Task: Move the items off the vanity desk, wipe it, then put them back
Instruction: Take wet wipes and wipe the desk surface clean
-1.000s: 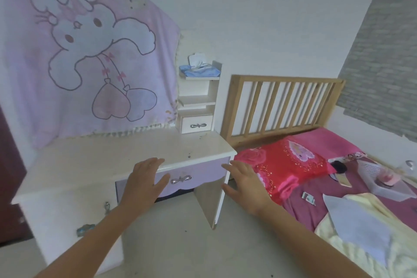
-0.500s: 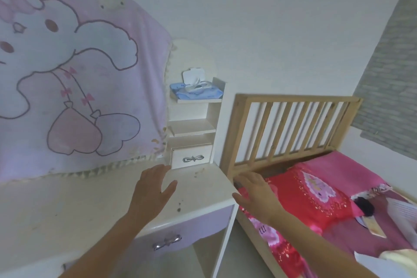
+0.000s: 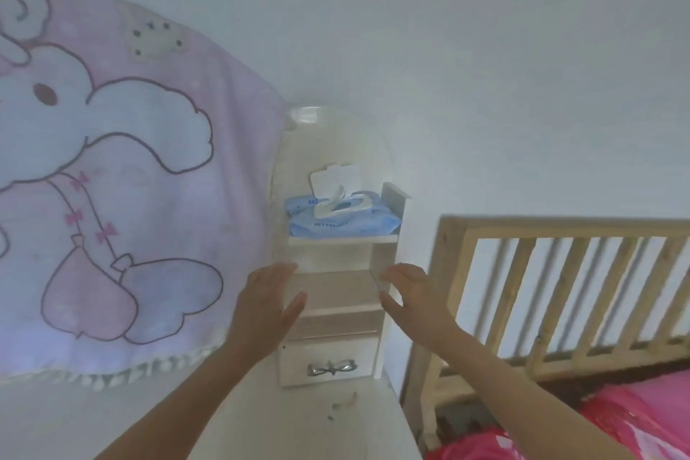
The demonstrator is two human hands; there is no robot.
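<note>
1. Wipes [image 3: 343,222]: the blue pack lies flat on the top shelf [image 3: 341,240] of the small unit at the back right of the desk [image 3: 298,422]. Its white lid [image 3: 334,179] is flipped up and a sheet pokes out.
2. Left hand [image 3: 263,304] and right hand [image 3: 414,297] are both raised in front of the middle shelf, just below the pack. Fingers are spread and neither hand holds anything.
3. Risks, as I judge them:
   - A grab at the raised lid or the loose sheet could pull out a sheet or strain the lid and leave the pack behind.
   - The pack looks soft, so a one-sided hold may let it sag or slip.
   - It sits close to the shelf's right wall, so the right fingers could knock that wall on the way in.
4. Change from half a second ago:
   - The left hand was low over the desk and the right was near the headboard [image 3: 560,273]. Both have since come up and closer together at the unit.
   - The view has closed in and tilted up.
   - The pack has not moved.
</note>
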